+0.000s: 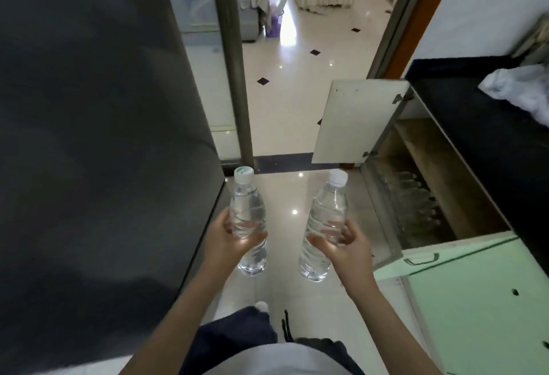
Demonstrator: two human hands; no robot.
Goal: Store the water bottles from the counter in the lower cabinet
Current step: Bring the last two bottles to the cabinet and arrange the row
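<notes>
We hold a water bottle in each hand, above the shiny floor (285, 125). Our left hand (228, 239) wraps the left bottle (248, 220). Our right hand (346, 245) wraps the right bottle (325, 220). Both are full and capped. The lower cabinet (445, 172) beside us stands open, with dim bottles inside.

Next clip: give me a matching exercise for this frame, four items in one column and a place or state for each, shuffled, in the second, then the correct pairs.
Column 1
1. Bottle with green-marked cap
2. Bottle with plain white cap
3. White cabinet door
4. Crumpled white plastic bag

Column 2
A. lying on the black counter
B. in the grip of the right hand
C. swung open toward the doorway
D. in the grip of the left hand

Pairs: 1-D, 2-B, 3-C, 4-A
</notes>
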